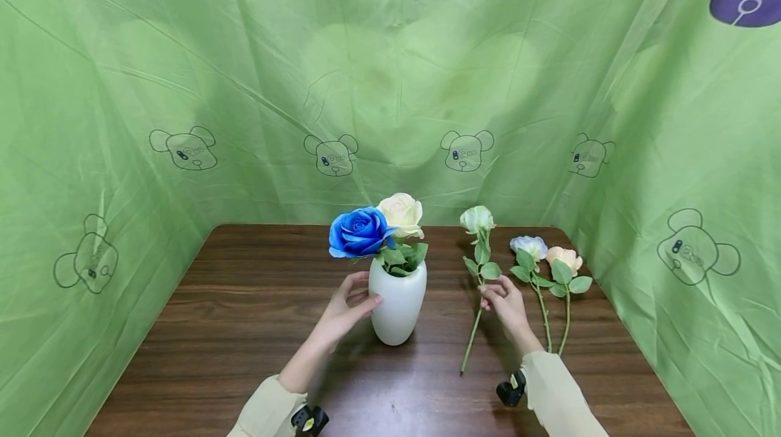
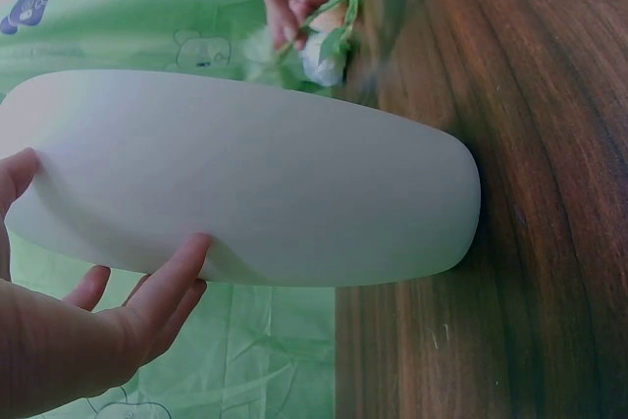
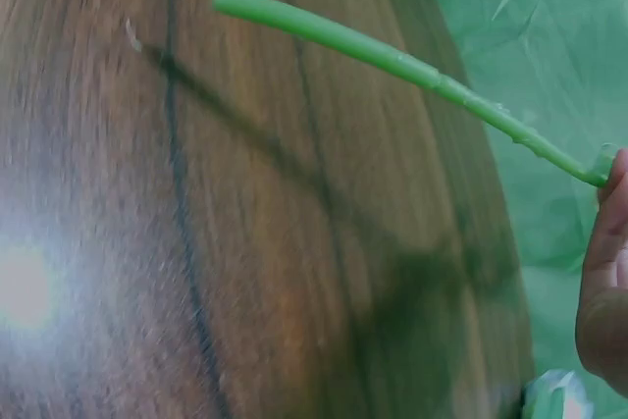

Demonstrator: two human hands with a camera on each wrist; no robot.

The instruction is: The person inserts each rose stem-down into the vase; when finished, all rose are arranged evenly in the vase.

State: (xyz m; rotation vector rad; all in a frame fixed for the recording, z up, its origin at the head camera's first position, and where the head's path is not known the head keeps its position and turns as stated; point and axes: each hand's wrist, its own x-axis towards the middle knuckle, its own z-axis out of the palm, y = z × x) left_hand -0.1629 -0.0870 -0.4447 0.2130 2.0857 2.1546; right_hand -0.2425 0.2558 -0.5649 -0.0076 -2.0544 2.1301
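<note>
A white vase (image 1: 396, 305) stands upright on the table, holding a blue rose (image 1: 360, 232) and a cream rose (image 1: 403, 213) with green leaves at its mouth. My left hand (image 1: 349, 308) grips the vase's left side, thumb across the front and fingers behind; the left wrist view shows its fingertips (image 2: 196, 247) against the smooth wall. To the right of the vase, my right hand (image 1: 505, 303) pinches the stem (image 1: 472, 342) of a pale green-white rose (image 1: 478, 219) below its leaves. The stem's cut end points down toward me, and its shadow falls on the wood in the right wrist view.
On the right of the brown wooden table (image 1: 244, 301) lie a pale blue-violet flower (image 1: 529, 247) and a peach flower (image 1: 565, 259), stems toward me. Green printed cloth (image 1: 396, 85) hangs behind the table and along both sides.
</note>
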